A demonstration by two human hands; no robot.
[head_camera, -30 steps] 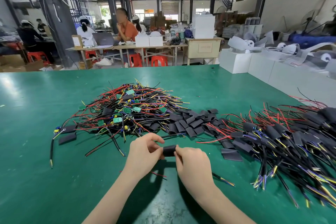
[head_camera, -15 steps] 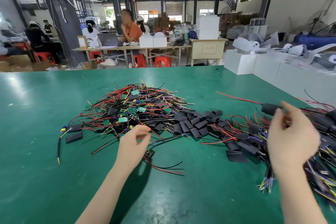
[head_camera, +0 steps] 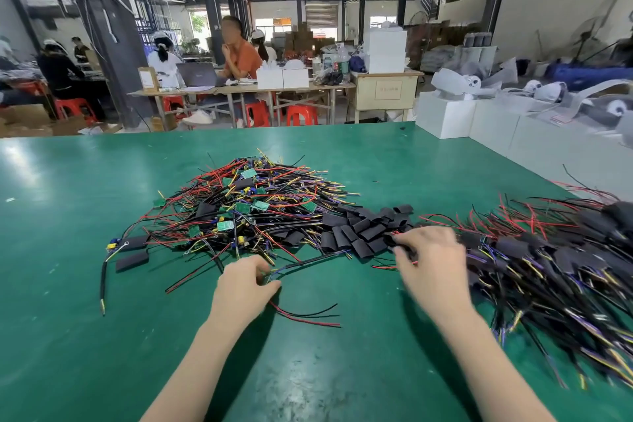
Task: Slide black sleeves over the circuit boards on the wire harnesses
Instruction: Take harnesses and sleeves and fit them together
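I see the green desk (head_camera: 85, 284) stretching wide in front of me. Its far edge runs straight across the view, and its right edge slants along a row of white boxes (head_camera: 493, 123). The near left part of the desk is bare mat, and bare mat also lies between my two forearms down to the near edge.

My left hand (head_camera: 243, 288) sits near the middle of the desk, just below the big heap. Its fingers are curled around a harness (head_camera: 308, 313) whose red and black wires trail out to the right across the mat. I cannot make out the board inside the grip.

My right hand (head_camera: 431, 260) is blurred. Its fingertips reach into the loose sleeves (head_camera: 363, 229), and I cannot tell whether they pinch one or only touch.

The heap (head_camera: 246, 212) of unsleeved harnesses lies toward the middle of the desk: red, black, yellow and purple wires tangled around small green boards. The sleeves are short, flat black tubes lying against the heap's right side. Two more sleeves (head_camera: 132, 260) lie apart at the heap's left.

Along the right edge spreads the pile (head_camera: 548, 260) of sleeved harnesses, black tubes with wires fanning toward the near edge.
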